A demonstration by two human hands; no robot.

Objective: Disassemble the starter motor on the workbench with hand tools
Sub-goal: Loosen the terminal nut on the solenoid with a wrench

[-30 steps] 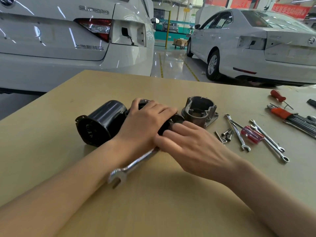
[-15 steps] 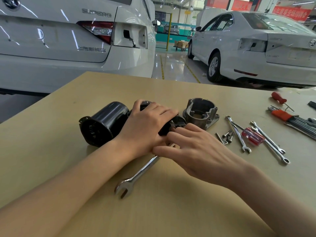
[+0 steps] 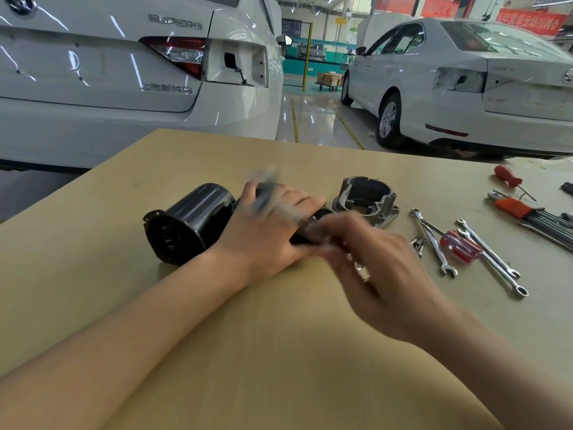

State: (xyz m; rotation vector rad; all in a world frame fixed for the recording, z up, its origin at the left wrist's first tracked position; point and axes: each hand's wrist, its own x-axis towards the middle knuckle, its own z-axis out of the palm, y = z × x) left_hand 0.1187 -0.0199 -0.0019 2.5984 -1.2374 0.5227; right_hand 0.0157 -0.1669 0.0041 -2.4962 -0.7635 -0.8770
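Both hands are blurred with motion: left hand (image 3: 266, 234) grips the starter part beside the black housing (image 3: 189, 225) on the tabletop (image 3: 279, 352); right hand (image 3: 372, 268) has swung the wrench (image 3: 361, 270) upward, its grip unclear, probably a loosening stroke.

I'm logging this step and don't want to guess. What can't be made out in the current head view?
- Right hand: motion-blurred; its grip and the wrench it swings cannot be told.
- Black part under the left hand: mostly covered by that hand and blurred.
- Inside of the black motor housing: too dark to read.
- Small bolts beside the spanners: too small to count.
- Hex key set: cut off by the right edge.
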